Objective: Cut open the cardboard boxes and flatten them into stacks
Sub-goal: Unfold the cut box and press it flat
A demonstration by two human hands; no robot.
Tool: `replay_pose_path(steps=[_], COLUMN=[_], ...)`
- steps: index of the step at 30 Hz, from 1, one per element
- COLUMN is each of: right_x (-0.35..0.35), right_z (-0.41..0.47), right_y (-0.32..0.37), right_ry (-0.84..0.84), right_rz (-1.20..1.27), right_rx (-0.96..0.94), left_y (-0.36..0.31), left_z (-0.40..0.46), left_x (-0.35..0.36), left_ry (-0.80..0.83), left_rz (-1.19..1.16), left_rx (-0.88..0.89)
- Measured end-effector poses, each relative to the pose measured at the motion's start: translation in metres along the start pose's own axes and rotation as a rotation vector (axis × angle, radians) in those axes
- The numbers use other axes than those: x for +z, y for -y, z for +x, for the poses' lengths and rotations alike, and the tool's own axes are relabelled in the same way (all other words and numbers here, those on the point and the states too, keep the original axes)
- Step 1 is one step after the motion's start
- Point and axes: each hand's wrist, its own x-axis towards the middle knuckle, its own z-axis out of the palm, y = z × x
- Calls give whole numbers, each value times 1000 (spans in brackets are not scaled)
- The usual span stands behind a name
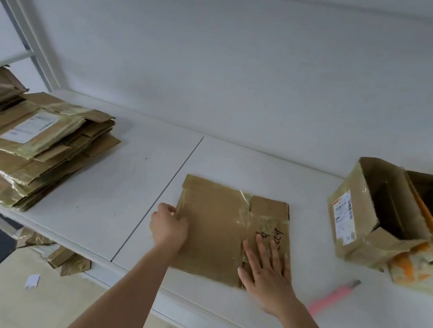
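The flattened box (215, 229) lies flat on the white table (121, 176) in front of me, tape glinting on its face. My left hand (169, 227) curls its grip over the box's left edge. My right hand (266, 272) presses down on the right flap, fingers spread flat. A pink cutter (333, 298) lies just right of it. Two open boxes (400, 220) stand at the far right; a stack of flattened cardboard (30, 138) sits at the left.

Flattened box (213, 226) under hands (both) (169, 226)
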Motion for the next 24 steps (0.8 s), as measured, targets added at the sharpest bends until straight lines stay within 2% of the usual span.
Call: replay_pose_path(steps=[5,8,11,14,16,18,21,24], right_x=[1,3,-4,-24,-41,-55,-73,-93], right_z=[-1,-1,8,19,23,31,47,61], right_y=[-3,20,63,116,156,197,250,297], right_ry=[-77,-361,-580,-536,-460,-456,-513,-542], right_rz=[36,152,481,909,1144,1340,1367,1271], right_rx=[6,88,262,247,123,-64,-143,-144], left_y=[-19,-25,-28,-25,-15,-4,13,33], left_z=[3,0,1,14,26,37,51,78], left_x=[-23,-41,-69,-112,-138,-160,-193,-231], left_ry=[113,85,-7,-137,-173,-148,-116,-202], left_rz=[-48,-246,-448,-622,-750,-840,-875,-725], left_rx=[42,25,-32,-149,-227,-285,-273,-205])
